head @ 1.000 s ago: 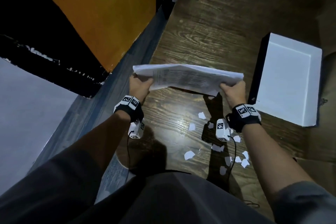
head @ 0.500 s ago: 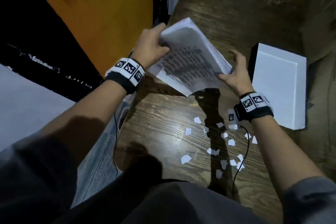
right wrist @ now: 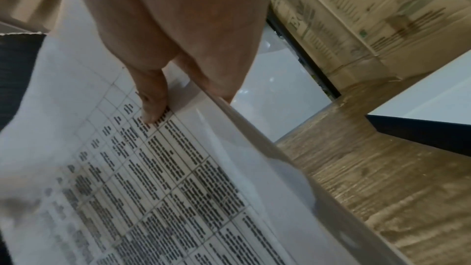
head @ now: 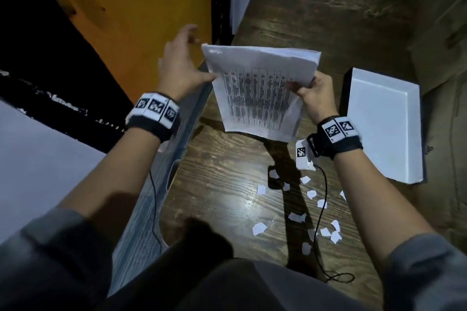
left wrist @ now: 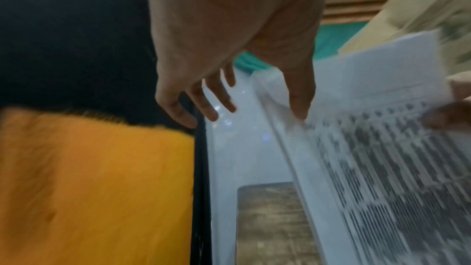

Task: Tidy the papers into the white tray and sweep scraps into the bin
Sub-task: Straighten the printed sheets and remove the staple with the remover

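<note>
Head view: right hand (head: 314,94) pinches papers (head: 260,91).

White papers (head: 260,88) are covered in a black printed grid; white scraps (head: 259,229) are scattered on brown wood-grained table (head: 328,20).

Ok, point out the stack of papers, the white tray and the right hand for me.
stack of papers (head: 257,93): head view, middle of the printed top sheet.
white tray (head: 379,124): head view, its bare flat floor.
right hand (head: 313,98): head view, back of the hand pinching the papers' right edge.
</note>
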Demonstrator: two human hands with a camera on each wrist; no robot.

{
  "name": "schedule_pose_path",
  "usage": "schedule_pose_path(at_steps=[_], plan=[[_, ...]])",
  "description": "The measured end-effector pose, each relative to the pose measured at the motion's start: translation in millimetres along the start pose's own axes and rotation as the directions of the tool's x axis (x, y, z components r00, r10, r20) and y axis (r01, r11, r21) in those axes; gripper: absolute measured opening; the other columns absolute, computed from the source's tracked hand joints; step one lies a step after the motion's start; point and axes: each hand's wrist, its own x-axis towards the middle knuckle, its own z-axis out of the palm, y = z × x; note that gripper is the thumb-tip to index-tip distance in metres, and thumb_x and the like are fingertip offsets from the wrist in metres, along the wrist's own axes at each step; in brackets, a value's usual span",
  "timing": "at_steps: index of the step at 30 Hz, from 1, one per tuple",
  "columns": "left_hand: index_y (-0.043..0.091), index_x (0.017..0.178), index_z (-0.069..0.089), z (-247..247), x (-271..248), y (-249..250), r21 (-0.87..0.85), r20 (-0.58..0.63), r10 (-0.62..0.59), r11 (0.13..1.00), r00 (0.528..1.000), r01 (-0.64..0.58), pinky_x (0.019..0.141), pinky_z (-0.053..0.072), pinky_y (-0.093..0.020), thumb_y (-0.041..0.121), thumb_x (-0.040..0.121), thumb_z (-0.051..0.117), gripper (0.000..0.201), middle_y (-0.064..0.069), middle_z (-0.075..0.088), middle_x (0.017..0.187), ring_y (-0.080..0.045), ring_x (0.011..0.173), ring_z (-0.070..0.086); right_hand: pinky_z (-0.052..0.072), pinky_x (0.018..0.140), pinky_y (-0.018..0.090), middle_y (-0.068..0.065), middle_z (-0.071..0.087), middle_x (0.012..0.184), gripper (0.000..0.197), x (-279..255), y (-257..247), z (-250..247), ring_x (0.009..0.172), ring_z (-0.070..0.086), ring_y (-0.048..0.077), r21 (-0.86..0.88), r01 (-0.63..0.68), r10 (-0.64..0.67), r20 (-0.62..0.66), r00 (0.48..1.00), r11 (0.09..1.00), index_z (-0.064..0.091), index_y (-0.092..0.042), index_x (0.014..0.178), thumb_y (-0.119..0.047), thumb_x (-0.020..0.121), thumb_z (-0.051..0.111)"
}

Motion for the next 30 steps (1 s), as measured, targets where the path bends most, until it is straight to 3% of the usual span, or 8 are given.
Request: schedule_pose_path(at_steps=[2, 4, 8, 12, 18, 21, 26, 30], plan=[[0.022, 0.148, 0.024, 13.2, -11.5, -7.8, -0.277, 0.071, -0.121, 0.951, 0.990, 0.136, 0.108, 0.041, -0.031, 0.028, 0.062, 0.091, 0.110, 0.002, 0.050, 0.138, -0.005, 0.127, 0.048, 0.057, 0.075, 0.028, -0.012, 0.076, 0.083, 0.021, -3.3, -0.9, -2.1, 0.088, 0.071, 0.010, 0.053, 0.016, -0.015, -0.018, 1.000, 0.998, 0.069, -0.010, 0.095, -0.002, 0.077, 0.075], [0.005, 0.143, 0.034, 31.0, -20.4, -2.4, -0.480, 0.165, -0.149, 0.851, 0.975, 0.212, 0.090, 0.051, -0.016, 0.003, 0.073, 0.081, 0.084, 0.002, 0.058, 0.122, 0.011, 0.102, 0.060, 0.057, 0.075, 0.026, -0.012, 0.076, 0.084, 0.020, -6.1, -6.9, 1.1, 0.090, 0.071, 0.011, 0.076, 0.043, -0.043, -0.013, 0.999, 0.996, 0.069, -0.015, 0.091, -0.004, 0.077, 0.076], [0.018, 0.098, 0.054, 57.3, -27.6, 9.7, -0.629, -0.023, -0.217, 0.762, 0.976, 0.155, 0.093, 0.055, -0.040, 0.002, 0.084, 0.067, 0.025, 0.002, 0.063, 0.100, -0.014, 0.097, 0.065, 0.054, 0.074, 0.018, -0.011, 0.074, 0.085, 0.023, -10.2, -12.5, 8.6, 0.090, 0.069, 0.003, 0.066, 0.086, -0.082, -0.059, 0.995, 0.994, 0.065, -0.020, 0.092, -0.001, 0.080, 0.070], [0.016, 0.111, 0.048, 74.8, -33.5, -0.1, -0.682, -0.015, -0.224, 0.715, 0.974, 0.154, 0.079, 0.052, -0.011, -0.005, 0.085, 0.062, 0.036, 0.006, 0.059, 0.102, -0.001, 0.095, 0.059, 0.052, 0.071, 0.015, -0.003, 0.068, 0.093, 0.028, -19.6, 9.6, 11.5, 0.085, 0.066, 0.002, 0.037, 0.021, -0.018, -0.083, 0.996, 0.999, 0.062, -0.008, 0.104, 0.004, 0.080, 0.066], [-0.001, 0.129, 0.047, 82.9, -38.6, -8.5, -0.679, 0.081, -0.225, 0.701, 0.971, 0.219, 0.086, 0.055, -0.028, -0.003, 0.091, 0.052, 0.038, -0.005, 0.064, 0.109, -0.013, 0.099, 0.065, 0.051, 0.067, 0.011, -0.002, 0.066, 0.090, 0.027, -21.7, 28.9, 21.2, 0.078, 0.065, -0.005, 0.012, -0.054, 0.055, -0.102, 0.993, 0.998, 0.059, -0.007, 0.103, 0.009, 0.082, 0.057], [0.009, 0.122, 0.049, 78.4, -38.7, -9.1, -0.666, 0.090, -0.205, 0.715, 0.975, 0.212, 0.090, 0.055, -0.032, 0.000, 0.087, 0.058, 0.038, -0.010, 0.064, 0.114, -0.017, 0.103, 0.065, 0.053, 0.068, 0.013, 0.005, 0.067, 0.100, 0.030, -17.1, 29.2, 19.8, 0.089, 0.066, 0.005, 0.021, -0.065, 0.067, -0.070, 0.995, 0.998, 0.058, -0.008, 0.108, 0.006, 0.082, 0.062], [0.015, 0.106, 0.047, 85.7, -35.7, -6.4, -0.624, 0.063, -0.247, 0.746, 0.967, 0.232, 0.082, 0.055, -0.027, -0.002, 0.091, 0.055, 0.024, 0.003, 0.061, 0.099, -0.003, 0.088, 0.060, 0.051, 0.063, 0.010, -0.002, 0.065, 0.089, 0.024, -15.9, 21.3, 30.2, 0.075, 0.066, -0.009, 0.035, -0.066, 0.068, -0.067, 0.995, 0.997, 0.058, -0.004, 0.103, 0.010, 0.083, 0.058], [0.024, 0.093, 0.047, 78.0, -32.8, -2.7, -0.653, -0.078, -0.251, 0.744, 0.965, 0.141, 0.078, 0.054, -0.024, -0.003, 0.089, 0.056, 0.029, 0.007, 0.057, 0.091, -0.003, 0.082, 0.058, 0.051, 0.068, 0.012, 0.002, 0.066, 0.089, 0.023, -13.7, 6.4, 26.3, 0.077, 0.064, -0.003, 0.074, 0.030, -0.019, -0.146, 0.989, 0.997, 0.058, -0.008, 0.096, 0.010, 0.081, 0.057]])
